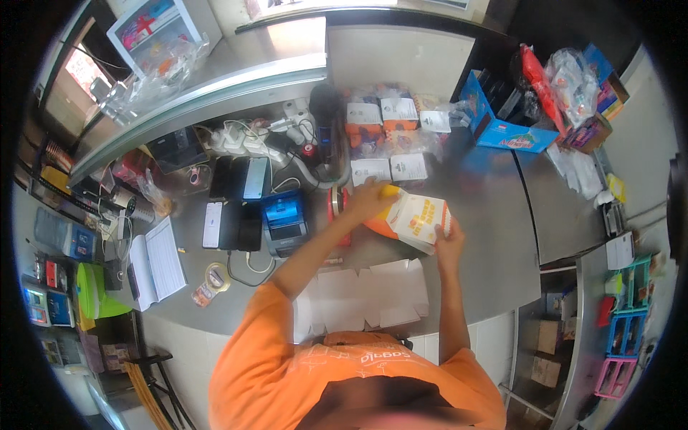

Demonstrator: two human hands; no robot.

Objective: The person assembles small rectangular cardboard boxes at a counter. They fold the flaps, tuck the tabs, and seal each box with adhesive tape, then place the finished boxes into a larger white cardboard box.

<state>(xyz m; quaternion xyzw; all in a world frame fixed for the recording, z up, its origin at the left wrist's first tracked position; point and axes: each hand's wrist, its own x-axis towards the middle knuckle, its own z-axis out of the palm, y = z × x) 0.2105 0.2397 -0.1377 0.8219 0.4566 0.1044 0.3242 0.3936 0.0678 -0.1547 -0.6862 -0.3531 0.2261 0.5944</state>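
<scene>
Over the middle of the steel counter I hold a white, orange and yellow carton (423, 219) between both hands, tilted. My left hand (368, 199) is closed on its yellow upper left edge. My right hand (450, 242) grips its lower right side, with the thumb on the printed white face. Unfolded pale cardboard (337, 301) lies on the counter's near edge, below the carton. A red-rimmed round object (335, 204), partly hidden by my left forearm, stands beside that arm. Just beyond my left hand are packs with white labels (408, 167).
Left of my arm are a blue small printer (284, 222), phones (213, 223), tape rolls (217, 276) and an open notebook (158, 261). Cables and chargers (247, 140) crowd the back. A blue box (505, 122) with bags stands back right. A glass-edged shelf (208, 100) overhangs the left.
</scene>
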